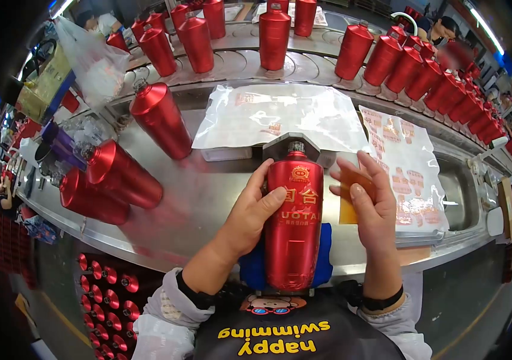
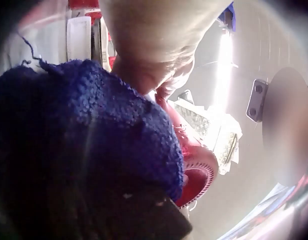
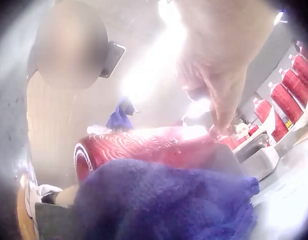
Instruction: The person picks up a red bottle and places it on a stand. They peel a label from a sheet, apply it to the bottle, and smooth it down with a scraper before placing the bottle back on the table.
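A glossy red bottle with gold lettering and a dark neck lies tilted toward the person, its lower part over a blue cloth. My left hand grips its left side, thumb on the front near the lettering. To the right of the bottle, my right hand pinches a thin amber translucent piece between thumb and fingers. In the left wrist view the ridged base of the bottle shows beyond the cloth. The right wrist view shows the bottle from its side.
Several red bottles stand on the steel table at left. Printed transfer sheets lie behind and at right, beside a sink. More bottles ride a curved conveyor at the back. A dark angular block sits behind the bottle's neck.
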`<action>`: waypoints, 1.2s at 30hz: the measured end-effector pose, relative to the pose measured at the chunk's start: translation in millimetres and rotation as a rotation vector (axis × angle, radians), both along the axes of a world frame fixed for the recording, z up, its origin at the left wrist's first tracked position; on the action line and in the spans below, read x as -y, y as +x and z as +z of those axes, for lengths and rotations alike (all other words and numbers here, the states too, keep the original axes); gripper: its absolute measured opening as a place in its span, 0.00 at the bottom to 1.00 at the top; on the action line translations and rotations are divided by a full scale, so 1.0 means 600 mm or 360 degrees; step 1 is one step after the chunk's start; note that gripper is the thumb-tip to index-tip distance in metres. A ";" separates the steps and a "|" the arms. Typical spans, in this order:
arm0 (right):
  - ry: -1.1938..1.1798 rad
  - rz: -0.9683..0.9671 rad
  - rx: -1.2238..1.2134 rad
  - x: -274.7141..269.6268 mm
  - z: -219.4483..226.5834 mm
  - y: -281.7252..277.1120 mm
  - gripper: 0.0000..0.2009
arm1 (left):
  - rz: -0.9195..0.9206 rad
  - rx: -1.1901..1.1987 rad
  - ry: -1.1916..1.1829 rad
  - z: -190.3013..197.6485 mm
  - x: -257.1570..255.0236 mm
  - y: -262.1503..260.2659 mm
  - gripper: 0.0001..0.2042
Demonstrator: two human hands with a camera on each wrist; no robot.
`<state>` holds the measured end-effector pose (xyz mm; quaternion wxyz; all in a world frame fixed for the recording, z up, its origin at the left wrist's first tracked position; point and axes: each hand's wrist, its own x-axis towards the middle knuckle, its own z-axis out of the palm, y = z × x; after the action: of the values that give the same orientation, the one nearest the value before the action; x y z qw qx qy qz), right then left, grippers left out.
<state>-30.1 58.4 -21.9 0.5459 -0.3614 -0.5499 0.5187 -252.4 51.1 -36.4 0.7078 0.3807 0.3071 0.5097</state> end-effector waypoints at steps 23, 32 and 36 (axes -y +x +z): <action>-0.0182 -0.0159 0.0066 0.004 -0.002 -0.003 0.12 | -0.0053 -0.1908 0.2224 0.050 -0.017 -0.034 0.24; 0.0383 0.0167 0.0813 -0.051 0.052 -0.033 0.10 | 0.0198 -0.1495 0.1577 0.044 -0.075 -0.043 0.28; 0.0422 0.0084 0.0943 -0.052 0.080 -0.033 0.10 | 0.0269 -0.1543 0.1564 0.022 -0.063 -0.050 0.31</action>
<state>-49.7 89.4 26.0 0.3907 -0.4080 -0.7568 0.3288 -282.6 88.8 -23.0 0.1945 0.8164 0.3507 0.4155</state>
